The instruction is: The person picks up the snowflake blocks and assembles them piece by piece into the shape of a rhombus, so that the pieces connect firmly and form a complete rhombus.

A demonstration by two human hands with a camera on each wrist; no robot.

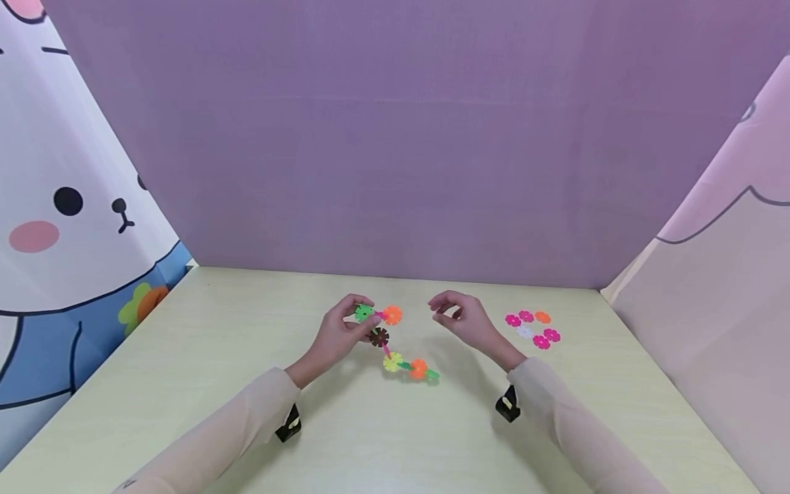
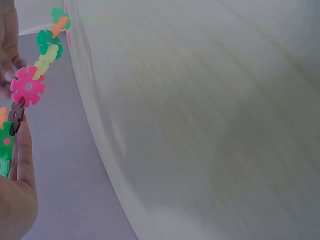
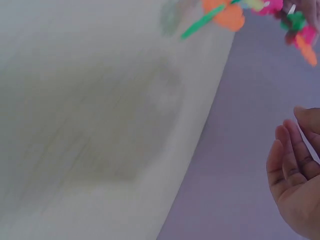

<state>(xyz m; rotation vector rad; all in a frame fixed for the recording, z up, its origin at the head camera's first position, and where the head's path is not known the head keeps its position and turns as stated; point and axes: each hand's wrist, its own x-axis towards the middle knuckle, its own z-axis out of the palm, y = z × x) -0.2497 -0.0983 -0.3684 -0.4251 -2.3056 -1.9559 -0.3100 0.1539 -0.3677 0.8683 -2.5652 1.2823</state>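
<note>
Slanting lengthwise toward near right: disc chain (image 1: 392,361); left fingers (image 1: 350,301) pinching green disc (image 1: 363,313); right fingers (image 1: 447,298) loosely bent.

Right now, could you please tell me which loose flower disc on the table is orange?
The orange disc is at the group's far edge, to the right of the right hand; the others are four pink discs and one whitish disc.

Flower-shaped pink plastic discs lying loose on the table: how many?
4, right of the right hand: leftmost disc, back disc between it and the orange plastic flower, rightmost disc and nearest disc. Any beneath would be hidden.
</note>
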